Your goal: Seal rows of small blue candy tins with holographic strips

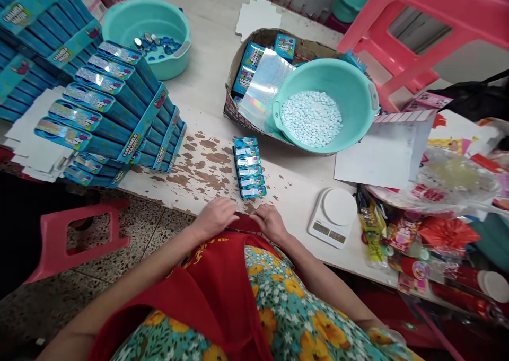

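Plainly, both hands (217, 216) (271, 223) hold red apron (222, 276); box (285, 47) reads "CARAMELO MACIZO".

Before you stretches a pale table (207, 98), its top worn into brown patches near your edge. Down to your left, you see a speckled tile floor (99, 271) and a pink stool (51, 239). A pale, red-marked wall (296, 3) stands beyond. Light brightens the tabletop; underneath lies dark.
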### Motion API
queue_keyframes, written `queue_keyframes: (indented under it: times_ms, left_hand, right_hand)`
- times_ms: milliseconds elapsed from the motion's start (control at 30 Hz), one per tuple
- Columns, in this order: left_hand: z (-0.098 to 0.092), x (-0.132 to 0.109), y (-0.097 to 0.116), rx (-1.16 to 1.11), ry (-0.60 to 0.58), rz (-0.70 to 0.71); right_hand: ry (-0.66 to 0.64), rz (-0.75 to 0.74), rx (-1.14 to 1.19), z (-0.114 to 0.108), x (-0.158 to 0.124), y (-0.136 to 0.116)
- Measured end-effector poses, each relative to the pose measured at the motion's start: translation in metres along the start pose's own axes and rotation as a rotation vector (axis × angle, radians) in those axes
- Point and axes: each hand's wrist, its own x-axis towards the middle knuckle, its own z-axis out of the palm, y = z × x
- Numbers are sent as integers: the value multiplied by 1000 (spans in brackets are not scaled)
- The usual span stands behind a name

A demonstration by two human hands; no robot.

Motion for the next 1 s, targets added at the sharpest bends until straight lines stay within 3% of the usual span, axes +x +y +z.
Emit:
queue_keyframes:
  times_ms: [100, 200, 367, 633, 767, 900, 1000]
  left_hand:
    - [20, 25, 23, -82, -162, 23]
    - [33, 41, 21, -76, -278, -39]
    - [34, 50, 12, -32, -299, -78]
    - [50, 91, 53, -9, -285, -43]
    - [55, 102, 58, -59, -286, -42]
    - [58, 103, 53, -155, -273, -79]
    - [62, 106, 51, -198, -247, 18]
  right_hand:
    - [-8, -13, -11, -2, -8, -2]
    - [82, 77, 3, -7, -16, 10]
    - [132, 275, 327, -20, -32, 36]
    - [199, 447, 604, -19, -28, 49]
    - [184, 603, 928, -21, -28, 55]
    - [223, 612, 1072, -21, -36, 57]
    - [295, 614, 1065, -16, -39, 57]
